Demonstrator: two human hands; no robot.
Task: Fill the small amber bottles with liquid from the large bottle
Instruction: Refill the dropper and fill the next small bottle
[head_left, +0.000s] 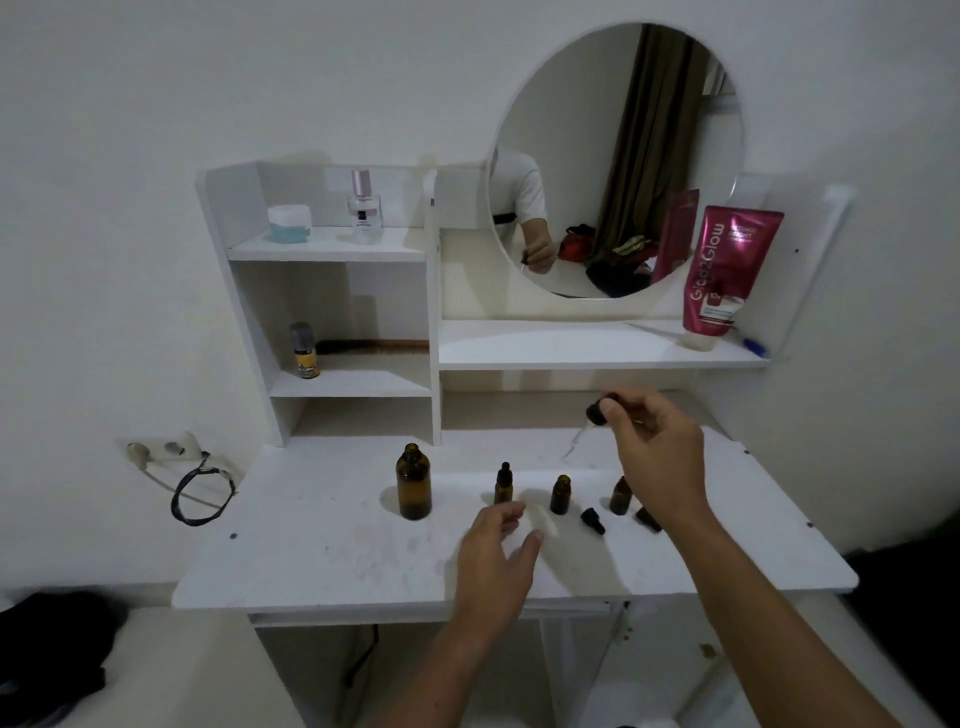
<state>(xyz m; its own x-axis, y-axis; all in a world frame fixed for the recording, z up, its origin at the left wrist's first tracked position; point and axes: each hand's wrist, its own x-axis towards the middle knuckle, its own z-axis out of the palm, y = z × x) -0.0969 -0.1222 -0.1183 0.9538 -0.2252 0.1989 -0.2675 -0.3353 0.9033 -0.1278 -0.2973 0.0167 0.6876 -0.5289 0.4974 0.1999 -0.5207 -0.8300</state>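
A large amber bottle (414, 483) stands uncapped on the white table (311, 551), left of centre. Three small amber bottles stand in a row to its right: one with a black dropper cap (503, 484), one uncapped (560, 494), and one (620, 496) partly behind my right hand. Two black caps (592, 520) (648, 518) lie in front of them. My right hand (657, 452) pinches a black-bulbed glass dropper (597, 413), raised above the table with its pipette pointing down-left. My left hand (493, 564) hovers over the table in front of the capped bottle, fingers relaxed, holding nothing.
A white shelf unit (332, 312) behind the table carries a perfume bottle (365, 208), a jar (290, 222) and a small yellow-labelled bottle (304, 351). A round mirror (615, 156) and a pink tube (727, 270) stand at the back right. A wall socket with cable (166, 449) is left.
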